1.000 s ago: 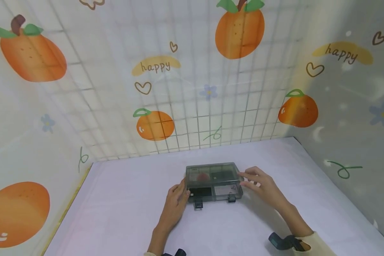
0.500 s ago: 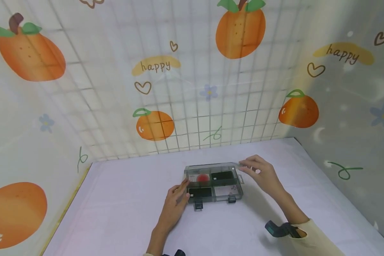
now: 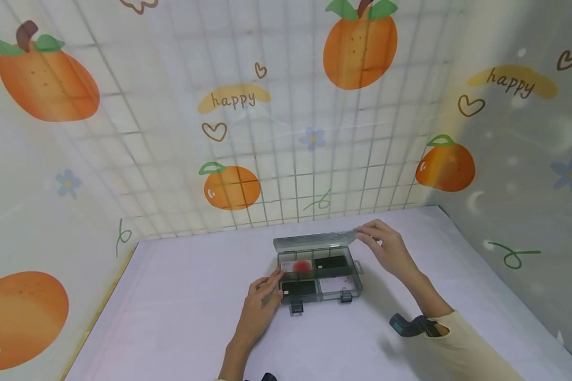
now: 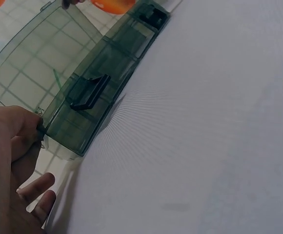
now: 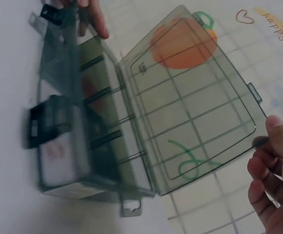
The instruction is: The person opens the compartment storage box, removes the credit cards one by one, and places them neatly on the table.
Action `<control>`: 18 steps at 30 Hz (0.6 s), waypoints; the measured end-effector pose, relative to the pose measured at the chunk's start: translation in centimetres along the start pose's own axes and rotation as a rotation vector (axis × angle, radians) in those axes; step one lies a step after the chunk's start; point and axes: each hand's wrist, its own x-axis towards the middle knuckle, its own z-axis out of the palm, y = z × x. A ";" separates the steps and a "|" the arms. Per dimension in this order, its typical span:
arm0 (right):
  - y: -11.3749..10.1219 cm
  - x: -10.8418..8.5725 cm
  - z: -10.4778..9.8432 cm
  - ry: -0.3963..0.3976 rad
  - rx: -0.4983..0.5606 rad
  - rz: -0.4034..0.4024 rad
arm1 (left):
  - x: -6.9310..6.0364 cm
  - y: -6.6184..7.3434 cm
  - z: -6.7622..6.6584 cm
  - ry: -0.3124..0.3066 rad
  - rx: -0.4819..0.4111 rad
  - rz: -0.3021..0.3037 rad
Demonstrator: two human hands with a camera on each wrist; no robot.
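A shallow, translucent grey-green plastic box [image 4: 75, 122] with inner compartments sits on the white-covered tabletop [image 3: 171, 317], about midway between its left and right edges and near the far edge. Its clear grey-green hinged lid [image 3: 312, 242] stands raised along the far side. The right hand [image 3: 386, 248] pinches the lid's right outer corner between thumb and fingers, while the left hand [image 3: 259, 301] rests against the box's left end, fingers fairly straight and touching it. In the compartments lie a black rectangular piece [image 3: 299, 288] front left, another black rectangular piece [image 3: 331, 262] back right, a white card with a red disc [image 3: 302, 266] back left, and a pale printed card [image 3: 336, 284] front right. Two dark plastic latches [image 3: 297, 307] jut from the front wall. Behind rises a pale backdrop printed with oranges [image 3: 171, 169].
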 end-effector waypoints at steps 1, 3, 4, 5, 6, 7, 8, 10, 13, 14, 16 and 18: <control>0.0 0.1 0.0 0.008 0.003 0.013 | 0.0 0.0 0.0 0.001 0.002 -0.001; -0.1 0.5 -0.1 0.017 0.006 0.046 | -0.1 -0.1 -0.1 0.002 0.001 0.002; -0.1 0.7 -0.1 0.019 0.009 0.063 | -0.1 -0.1 -0.1 0.004 0.007 0.003; 0.0 1.0 -0.2 0.021 0.012 0.080 | -0.2 -0.1 -0.1 0.006 0.009 0.005; 0.1 1.2 -0.1 0.022 0.015 0.096 | -0.2 -0.1 -0.1 0.009 0.013 0.008; 0.2 1.5 -0.1 0.019 0.024 0.114 | -0.2 -0.1 -0.1 0.010 0.010 0.011; 0.3 1.8 -0.1 0.009 0.033 0.133 | -0.2 -0.1 -0.1 0.012 0.012 0.014; 0.7 2.5 0.0 -0.010 0.056 0.166 | -0.2 -0.1 -0.1 0.016 0.011 0.022; 1.4 3.3 0.3 -0.037 0.115 0.221 | -0.1 -0.1 -0.2 0.015 0.004 0.034; 1.6 3.5 0.5 -0.046 0.135 0.237 | -0.1 -0.1 -0.2 0.016 0.005 0.038; 2.1 3.8 0.9 -0.055 0.167 0.269 | -0.1 -0.2 -0.2 0.018 0.009 0.048; 2.5 4.0 1.3 -0.063 0.182 0.294 | -0.2 -0.3 -0.2 0.020 0.011 0.056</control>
